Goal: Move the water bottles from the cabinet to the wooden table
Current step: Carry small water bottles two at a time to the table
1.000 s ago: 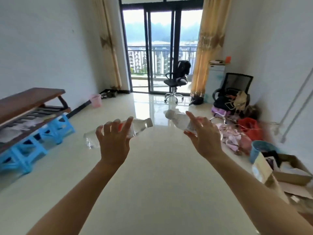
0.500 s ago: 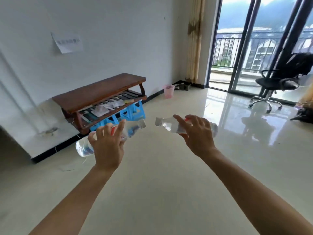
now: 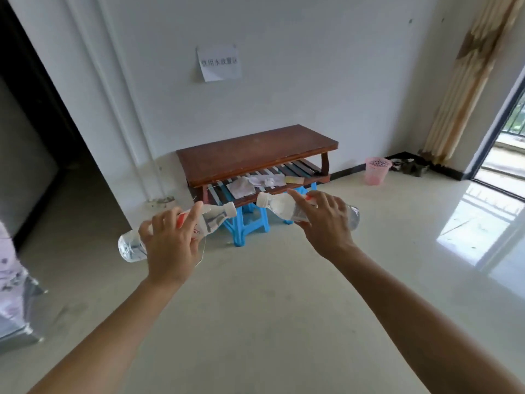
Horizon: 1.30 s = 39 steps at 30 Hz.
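Both bare forearms are stretched forward over the pale tiled floor (image 3: 255, 322), backs of the hands turned up. The left hand (image 3: 170, 245) is wrapped around the middle of the left water bottle (image 3: 211, 220), which is held nearly level, white cap pointing right and clear base jutting out to the left of the knuckles. The right hand (image 3: 326, 223) is clasped over the middle of the right water bottle (image 3: 277, 206), cap pointing left and base showing past the fingers on the right. The 2 caps are seen close together without touching. Both bottles are carried in the air, in front of the wooden table (image 3: 255, 149) and not yet on it.

Compared with 0.5 s ago, the table is now seen almost centred and nearer rather than off to the left, the paper notice (image 3: 219, 62) on the wall appears directly above it, and the balcony door has slid to the right edge. A dark doorway (image 3: 31, 132) has come into view on the left. The hold on both bottles is unchanged.

Counted: 2 bottles, 2 hands, 1 table with a slatted lower shelf bearing crumpled cloths (image 3: 255, 183), blue plastic stools (image 3: 247, 223) tucked beneath it, their number not clear, 1 pink basket (image 3: 376, 170) near the curtain (image 3: 466, 89).
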Motion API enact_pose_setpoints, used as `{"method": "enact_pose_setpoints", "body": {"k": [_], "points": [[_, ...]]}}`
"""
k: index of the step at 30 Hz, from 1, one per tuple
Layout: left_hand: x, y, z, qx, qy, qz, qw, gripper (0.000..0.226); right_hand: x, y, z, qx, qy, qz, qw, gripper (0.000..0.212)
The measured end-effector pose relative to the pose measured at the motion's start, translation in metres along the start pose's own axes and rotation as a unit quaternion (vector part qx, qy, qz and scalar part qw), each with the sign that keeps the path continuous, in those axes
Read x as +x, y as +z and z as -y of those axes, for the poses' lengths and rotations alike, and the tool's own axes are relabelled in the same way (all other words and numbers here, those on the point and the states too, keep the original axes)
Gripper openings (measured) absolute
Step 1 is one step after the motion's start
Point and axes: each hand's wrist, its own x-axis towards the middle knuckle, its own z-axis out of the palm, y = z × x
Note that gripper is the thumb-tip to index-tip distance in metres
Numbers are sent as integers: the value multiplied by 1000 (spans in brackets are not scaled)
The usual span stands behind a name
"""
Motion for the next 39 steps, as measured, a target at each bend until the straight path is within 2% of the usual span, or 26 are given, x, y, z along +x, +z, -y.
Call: {"method": "enact_pose_setpoints", "body": {"k": [5,9,12,15,19,23,31,35,39], "points": [[54,87,42,13,-37,0,999,75,101,78,8,37,-40,24,998,77],[127,168,80,3,-57,7,998,75,197,137,9,25,-74,38,996,78],[189,219,101,-21,-77,25,997,76,270,171,4,24,-73,35,996,80],[246,265,117,-27,-58,6,998,75,331,198,-9,22,-64,19,998,81],[293,325,132,-36,-52,14,998,74,388,242,-30,25,-30,46,998,78],[342,415,147,-53,-40,41,997,78,462,313,-55,29,-35,74,996,77],[479,565,178,-51,-86,79,992,82,642,436,-97,80,-36,79,993,76],[549,623,212,-49,-115,59,990,80,747,485,-101,111,-47,75,990,78],[578,664,244,-68,-155,43,985,76,816,535,-86,147,-43,96,984,77]]}}
